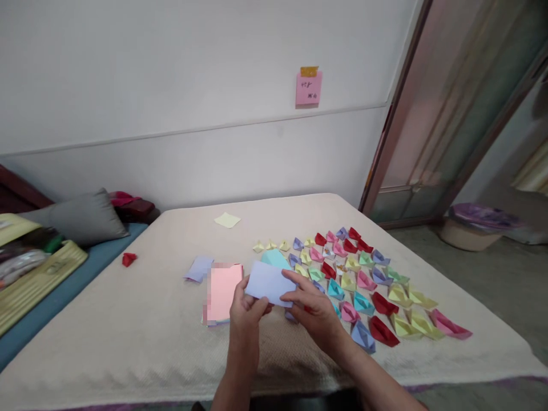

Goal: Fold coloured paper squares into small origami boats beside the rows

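Note:
A pale lavender sheet of paper [268,281] is held up over the cloth-covered surface, between my two hands. My left hand [248,308] pinches its lower left part, with the thumb on the near face. At its right edge, my right hand [312,302] grips it with thumb and fingers. Just behind the sheet lies a turquoise paper [276,258], partly hidden. To the left sit a stack of pink paper [226,291] and some lavender paper [199,268]. Rows of folded paper boats [363,302] in several colours spread out on the right.
A pale yellow sheet [227,220] lies toward the back, and a small red folded paper [129,259] at the left. Beyond the left edge are a grey cushion [85,220] and a yellow bag [51,279]. A lined bin [475,228] stands on the floor at right.

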The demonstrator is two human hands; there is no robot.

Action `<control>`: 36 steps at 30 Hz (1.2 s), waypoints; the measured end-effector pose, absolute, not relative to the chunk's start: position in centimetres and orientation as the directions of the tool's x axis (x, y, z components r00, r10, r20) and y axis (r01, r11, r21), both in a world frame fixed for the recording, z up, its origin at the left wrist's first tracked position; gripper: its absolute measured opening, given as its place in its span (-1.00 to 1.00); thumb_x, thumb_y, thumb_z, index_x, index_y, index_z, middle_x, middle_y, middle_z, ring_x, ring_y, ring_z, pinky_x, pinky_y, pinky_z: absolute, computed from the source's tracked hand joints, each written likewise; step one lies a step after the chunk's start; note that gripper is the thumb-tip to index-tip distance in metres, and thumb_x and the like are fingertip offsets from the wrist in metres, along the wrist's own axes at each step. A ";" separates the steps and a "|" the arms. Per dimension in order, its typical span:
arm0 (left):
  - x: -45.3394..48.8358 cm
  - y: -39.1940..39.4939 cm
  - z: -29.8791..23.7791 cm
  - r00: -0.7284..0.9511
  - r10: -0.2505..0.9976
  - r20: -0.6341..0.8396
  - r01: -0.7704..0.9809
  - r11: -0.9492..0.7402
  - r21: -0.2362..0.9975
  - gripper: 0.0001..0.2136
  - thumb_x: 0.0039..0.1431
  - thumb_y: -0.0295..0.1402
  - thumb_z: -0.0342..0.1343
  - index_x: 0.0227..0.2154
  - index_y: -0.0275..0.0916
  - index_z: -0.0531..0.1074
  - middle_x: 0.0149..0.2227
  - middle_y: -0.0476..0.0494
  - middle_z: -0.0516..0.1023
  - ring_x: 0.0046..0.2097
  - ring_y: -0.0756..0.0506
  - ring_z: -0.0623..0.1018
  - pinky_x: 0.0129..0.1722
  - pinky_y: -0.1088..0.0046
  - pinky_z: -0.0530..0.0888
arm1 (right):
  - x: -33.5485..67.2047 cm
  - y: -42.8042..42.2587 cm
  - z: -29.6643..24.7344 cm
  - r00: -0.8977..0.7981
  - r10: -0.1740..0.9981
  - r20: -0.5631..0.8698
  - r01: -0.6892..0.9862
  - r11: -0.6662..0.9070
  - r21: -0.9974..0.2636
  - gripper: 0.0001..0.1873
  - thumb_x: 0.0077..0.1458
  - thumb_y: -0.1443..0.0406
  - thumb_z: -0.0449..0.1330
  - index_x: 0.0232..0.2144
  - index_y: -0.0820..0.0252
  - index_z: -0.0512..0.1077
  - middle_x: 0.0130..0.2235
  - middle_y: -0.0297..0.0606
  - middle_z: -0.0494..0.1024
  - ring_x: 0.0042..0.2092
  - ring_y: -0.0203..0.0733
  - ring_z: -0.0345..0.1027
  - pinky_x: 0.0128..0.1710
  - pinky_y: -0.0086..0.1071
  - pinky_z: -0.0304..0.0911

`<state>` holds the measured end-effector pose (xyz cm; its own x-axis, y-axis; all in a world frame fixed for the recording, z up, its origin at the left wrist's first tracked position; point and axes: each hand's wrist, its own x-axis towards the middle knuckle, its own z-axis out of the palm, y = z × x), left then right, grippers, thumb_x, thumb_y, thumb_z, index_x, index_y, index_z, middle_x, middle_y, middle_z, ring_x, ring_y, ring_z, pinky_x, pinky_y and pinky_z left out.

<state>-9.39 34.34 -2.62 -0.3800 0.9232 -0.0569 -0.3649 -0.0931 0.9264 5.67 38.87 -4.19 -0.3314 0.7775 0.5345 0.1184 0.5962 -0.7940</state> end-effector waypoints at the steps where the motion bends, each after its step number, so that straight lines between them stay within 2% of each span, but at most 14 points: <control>1: -9.3 34.3 -2.7 -0.366 0.930 -0.045 -0.345 -0.090 0.934 -0.46 -0.03 -0.45 0.18 0.05 -0.29 0.19 -0.35 -0.09 0.56 -0.37 -0.02 0.52 -0.35 0.48 0.44 | 5.7 38.9 -4.1 -0.332 0.789 0.517 0.105 0.576 -0.811 -0.73 -0.03 0.47 0.16 -0.35 0.06 0.56 0.11 -0.15 0.39 0.08 -0.04 0.30 -0.03 -0.22 0.27; 5: -8.8 34.1 -2.8 -0.359 0.933 -0.011 -0.264 -0.090 0.960 -0.42 0.03 -0.42 0.14 0.13 -0.30 0.11 -0.46 0.01 0.53 -0.42 -0.03 0.54 -0.34 0.44 0.46 | 5.4 38.9 -3.6 -0.294 0.854 0.430 0.042 0.461 -0.887 -0.87 -0.04 0.37 0.24 -0.41 0.08 0.57 0.08 -0.13 0.42 0.05 -0.01 0.32 -0.06 -0.22 0.27; 8: -8.5 34.1 -2.8 -0.349 0.937 -0.001 -0.233 -0.086 0.969 -0.38 0.02 -0.41 0.14 0.16 -0.33 0.08 -0.46 0.00 0.54 -0.42 -0.06 0.56 -0.32 0.42 0.47 | 5.1 38.9 -3.3 -0.237 0.912 0.334 0.014 0.347 -0.938 -0.95 -0.07 0.32 0.26 -0.50 0.12 0.54 0.04 -0.11 0.44 0.00 0.01 0.35 -0.17 -0.26 0.30; 11: -8.2 34.1 -2.8 -0.335 0.942 -0.008 -0.214 -0.068 0.974 -0.41 0.03 -0.41 0.14 0.14 -0.35 0.11 -0.42 -0.07 0.57 -0.42 -0.07 0.58 -0.32 0.41 0.48 | 4.9 39.1 -3.4 -0.169 0.944 0.284 -0.002 0.288 -0.958 -0.90 -0.11 0.30 0.27 -0.61 0.16 0.47 -0.03 -0.09 0.47 -0.06 0.00 0.37 -0.23 -0.28 0.27; 16: -7.6 34.1 -3.0 -0.324 0.946 0.001 -0.197 -0.068 0.978 -0.41 0.03 -0.42 0.13 0.14 -0.35 0.11 -0.44 -0.05 0.56 -0.40 -0.08 0.58 -0.32 0.40 0.50 | 4.7 39.6 -3.9 -0.068 0.963 0.262 0.007 0.263 -0.965 -0.82 -0.20 0.30 0.30 -0.68 0.17 0.37 -0.12 -0.09 0.50 -0.07 0.01 0.36 -0.17 -0.25 0.23; 21: -7.4 34.1 -3.2 -0.328 0.945 0.014 -0.186 -0.079 0.979 -0.42 0.04 -0.40 0.13 0.14 -0.33 0.11 -0.39 -0.08 0.58 -0.35 -0.10 0.59 -0.30 0.39 0.51 | 4.7 39.7 -4.0 -0.034 0.966 0.255 0.028 0.256 -0.966 -0.83 -0.22 0.33 0.29 -0.69 0.17 0.35 -0.11 -0.07 0.49 -0.06 0.03 0.35 -0.13 -0.23 0.21; 26: -7.1 34.2 -3.5 -0.323 0.946 0.010 -0.221 -0.085 0.972 -0.37 -0.01 -0.40 0.19 0.13 -0.32 0.10 -0.33 -0.14 0.58 -0.33 -0.11 0.57 -0.29 0.37 0.51 | 4.6 39.8 -4.3 -0.037 0.963 0.265 0.042 0.267 -0.963 -0.84 -0.22 0.33 0.27 -0.69 0.16 0.34 -0.13 -0.09 0.48 -0.12 -0.03 0.37 -0.23 -0.29 0.25; 31: -6.8 34.4 -4.2 -0.406 0.914 0.003 -0.178 -0.082 0.981 -0.31 -0.07 -0.43 0.24 0.16 -0.26 0.12 -0.43 -0.02 0.51 -0.37 -0.08 0.54 -0.39 0.44 0.49 | 4.4 39.9 -4.8 -0.048 0.957 0.287 0.061 0.289 -0.955 -0.84 -0.22 0.35 0.26 -0.68 0.16 0.32 -0.14 -0.12 0.48 -0.11 -0.03 0.35 -0.22 -0.29 0.26; 34: -6.8 34.5 -4.3 -0.443 0.896 -0.014 -0.168 -0.068 0.983 -0.31 -0.08 -0.45 0.22 0.16 -0.27 0.11 -0.51 0.06 0.44 -0.46 -0.04 0.49 -0.44 0.45 0.47 | 4.2 39.8 -5.1 -0.040 0.970 0.239 0.038 0.241 -0.970 -0.87 -0.22 0.36 0.24 -0.57 0.15 0.32 -0.10 -0.15 0.45 -0.12 -0.04 0.35 -0.31 -0.35 0.28; 36: -6.7 34.6 -4.1 -0.449 0.893 -0.023 -0.170 -0.060 0.984 -0.31 -0.08 -0.45 0.21 0.16 -0.28 0.10 -0.54 0.09 0.41 -0.50 -0.01 0.45 -0.44 0.46 0.46 | 4.1 39.6 -5.1 -0.033 0.985 0.169 -0.002 0.169 -0.986 -0.78 -0.24 0.36 0.24 -0.44 0.13 0.31 -0.09 -0.17 0.44 -0.24 -0.12 0.37 -0.44 -0.41 0.27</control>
